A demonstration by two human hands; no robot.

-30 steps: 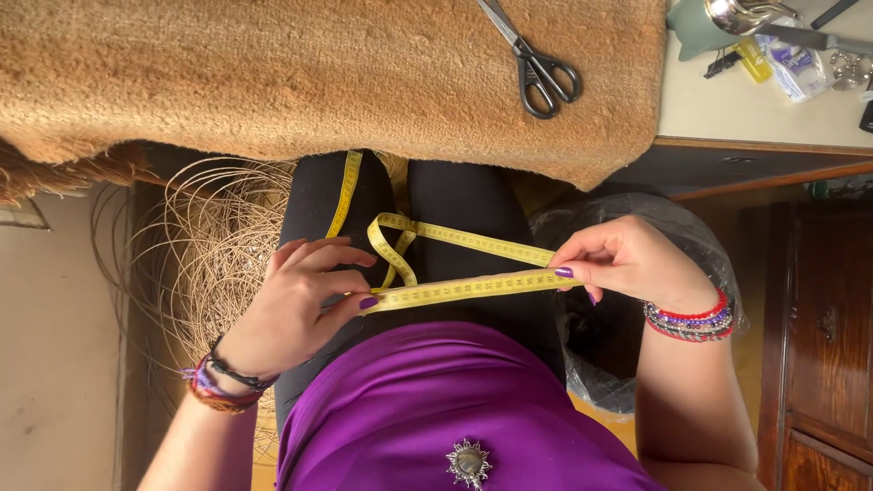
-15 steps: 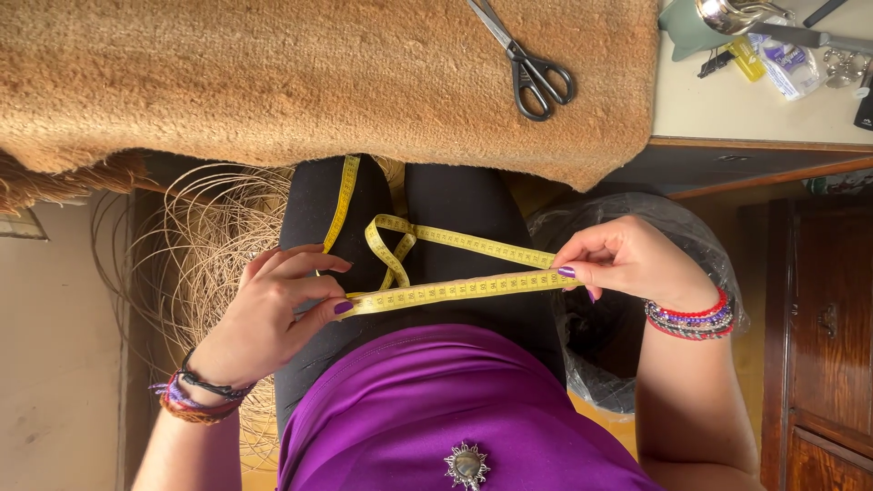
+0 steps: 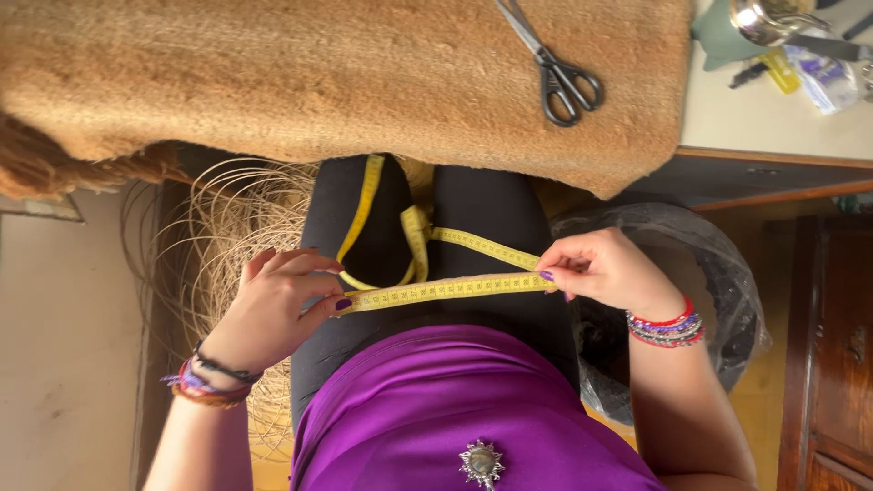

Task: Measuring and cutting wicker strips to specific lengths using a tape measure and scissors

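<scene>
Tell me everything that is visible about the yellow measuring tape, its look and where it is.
The yellow flexible measuring tape is a thin band with dark scale marks. One stretch is pulled straight and almost level between the left hand and the right hand, each pinching it with the fingers. The rest loops loosely over the lap in black trousers, with one end running up under the brown woven mat.
</scene>
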